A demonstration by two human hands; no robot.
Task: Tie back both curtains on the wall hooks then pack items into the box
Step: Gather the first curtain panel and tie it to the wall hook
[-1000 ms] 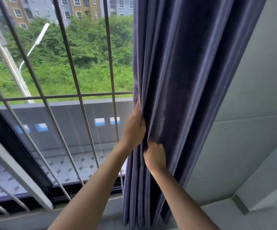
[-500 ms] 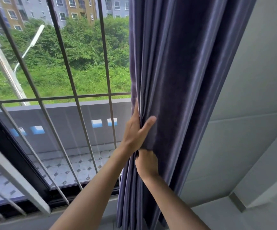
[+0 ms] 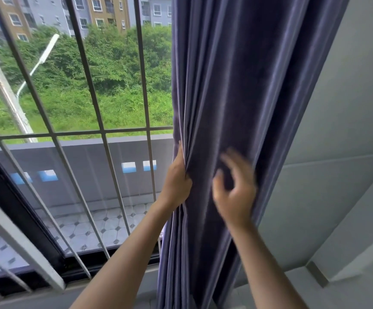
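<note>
**Both hands at the gathered curtain beside the barred window**

My left hand [image 3: 176, 181] grips the window-side edge of the purple curtain [image 3: 243, 90], fingers curled round a bunch of its folds where the cloth meets the glass. My right hand [image 3: 234, 192] hovers in front of the curtain's middle folds, just beside the left hand; it is motion-blurred, its fingers [image 3: 232, 159] spread and loosely bent, the thumb apart from them, and it holds nothing. Whether its fingertips touch the cloth I cannot tell. The curtain hangs in vertical pleats, drawn together between the window and the pale wall [image 3: 341, 121] to my right, its lower end running out of view at the bottom edge. To my left, the window bars [image 3: 96, 121] cross the pane; through them appear a tiled balcony floor [image 3: 96, 228], its grey parapet [image 3: 87, 161], green shrubs and apartment blocks beyond.
</note>
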